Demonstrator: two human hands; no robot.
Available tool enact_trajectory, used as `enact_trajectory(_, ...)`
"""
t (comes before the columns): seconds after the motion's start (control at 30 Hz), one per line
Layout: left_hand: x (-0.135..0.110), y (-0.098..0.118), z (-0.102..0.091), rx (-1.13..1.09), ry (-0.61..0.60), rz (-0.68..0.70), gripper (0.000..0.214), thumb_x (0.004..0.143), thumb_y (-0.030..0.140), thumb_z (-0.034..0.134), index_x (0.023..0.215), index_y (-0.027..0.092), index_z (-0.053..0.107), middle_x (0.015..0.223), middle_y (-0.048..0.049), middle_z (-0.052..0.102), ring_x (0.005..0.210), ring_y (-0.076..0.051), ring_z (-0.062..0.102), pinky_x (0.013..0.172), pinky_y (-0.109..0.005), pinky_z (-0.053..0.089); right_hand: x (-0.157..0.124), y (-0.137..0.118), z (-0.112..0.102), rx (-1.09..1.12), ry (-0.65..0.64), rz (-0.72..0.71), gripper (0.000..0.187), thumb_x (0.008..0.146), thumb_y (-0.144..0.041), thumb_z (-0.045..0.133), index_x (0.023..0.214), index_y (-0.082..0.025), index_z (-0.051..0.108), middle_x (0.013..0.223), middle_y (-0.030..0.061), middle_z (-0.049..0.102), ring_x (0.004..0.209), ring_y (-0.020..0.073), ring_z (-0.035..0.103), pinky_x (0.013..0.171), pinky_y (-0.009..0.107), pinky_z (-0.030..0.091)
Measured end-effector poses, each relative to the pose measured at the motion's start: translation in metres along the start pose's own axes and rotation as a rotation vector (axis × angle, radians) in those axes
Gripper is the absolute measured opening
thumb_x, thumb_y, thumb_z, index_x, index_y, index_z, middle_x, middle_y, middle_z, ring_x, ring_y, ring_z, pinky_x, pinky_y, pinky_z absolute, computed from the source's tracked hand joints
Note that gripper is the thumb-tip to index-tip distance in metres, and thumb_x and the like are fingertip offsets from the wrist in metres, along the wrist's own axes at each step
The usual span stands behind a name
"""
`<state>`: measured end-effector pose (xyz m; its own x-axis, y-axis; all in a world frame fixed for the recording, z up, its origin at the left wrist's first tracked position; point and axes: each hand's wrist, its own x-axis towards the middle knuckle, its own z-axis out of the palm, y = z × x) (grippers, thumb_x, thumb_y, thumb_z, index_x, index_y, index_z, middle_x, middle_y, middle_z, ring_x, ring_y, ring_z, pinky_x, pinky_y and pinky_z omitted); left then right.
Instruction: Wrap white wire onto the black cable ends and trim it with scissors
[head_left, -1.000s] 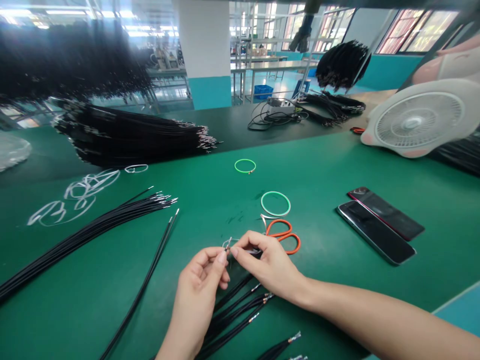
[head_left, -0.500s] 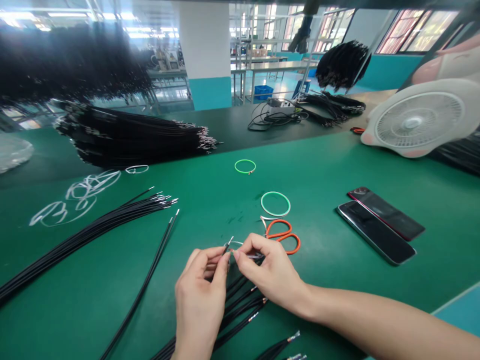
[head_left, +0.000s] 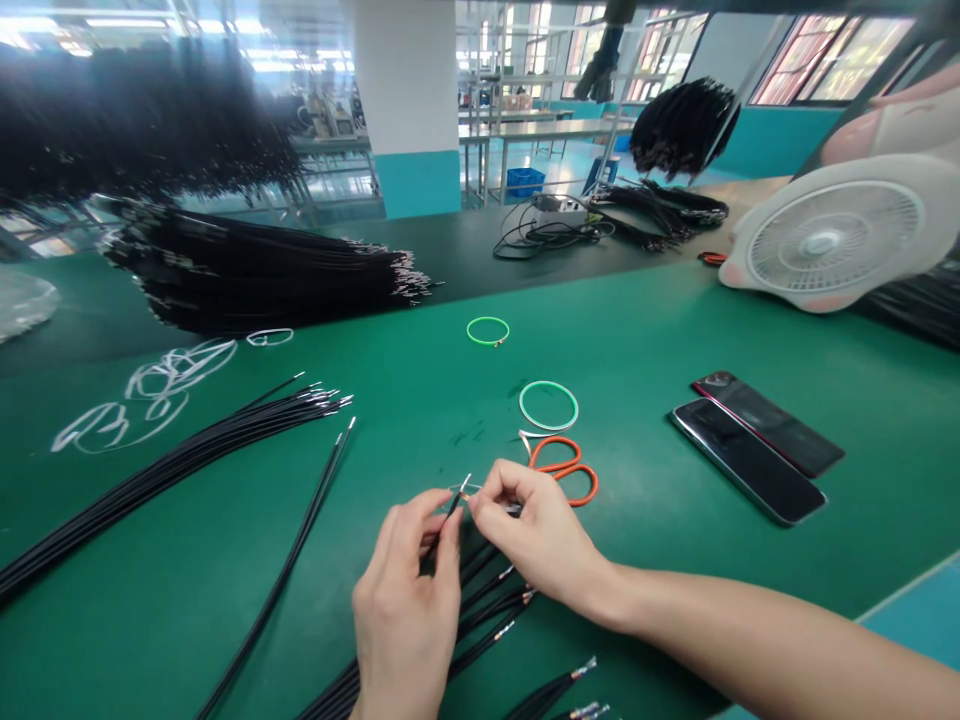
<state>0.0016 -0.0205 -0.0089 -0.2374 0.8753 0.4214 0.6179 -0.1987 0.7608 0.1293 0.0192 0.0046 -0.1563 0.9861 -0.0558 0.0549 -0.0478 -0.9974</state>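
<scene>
Between the fingertips of my left hand (head_left: 409,600) is a black cable (head_left: 455,500), its bare pale tip pointing up. My right hand (head_left: 536,535) pinches a thin strip (head_left: 464,497) against the cable just below that tip. The strip looks coppery there, and a fine pale strand loops behind the fingers. Orange-handled scissors (head_left: 555,467) lie just beyond my right hand, which partly hides them. Below both hands are several black cables (head_left: 480,655), some with coppery bands near their ends.
To the left lie a black cable bundle (head_left: 225,435), two separate cables (head_left: 300,540) and curled white strips (head_left: 180,370). Ahead are two green rings (head_left: 549,381) (head_left: 488,318) and a large cable pile (head_left: 262,270). Two phones (head_left: 750,460) and a fan (head_left: 832,235) are right.
The cable tip in my left hand has shifted slightly right and stands more clear of the fingers. My right hand stays close beside it, pinching. The view has moved slightly.
</scene>
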Motion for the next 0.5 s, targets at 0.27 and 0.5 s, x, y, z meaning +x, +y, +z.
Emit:
enact_trajectory(0.27,-0.0029,-0.0085,-0.0012,0.082,-0.03,0.179,0.024,0.086,0.015,0.063,0.107,0.025,0.066,0.08,0.0023,0.064,0.068,-0.01,0.065,0.069,-0.022,0.049,0.0008,-0.0003,-0.001,0.006,-0.001,0.011,0.01,0.068,-0.015,0.05,0.06,-0.019,0.047,0.056,-0.0054,0.05,0.054,0.0098,0.043,0.052,0.022,0.033)
enact_trajectory(0.5,-0.0027,-0.0038,-0.0025,0.128,-0.03,0.226,0.027,0.087,0.013,0.061,0.112,0.023,0.067,0.078,0.0014,0.06,0.063,-0.008,0.061,0.066,-0.02,0.046,0.0009,0.0011,-0.0011,0.0,0.008,-0.01,0.014,0.071,-0.017,0.053,0.059,-0.019,0.046,0.055,-0.0062,0.047,0.053,0.0093,0.041,0.051,0.021,0.032)
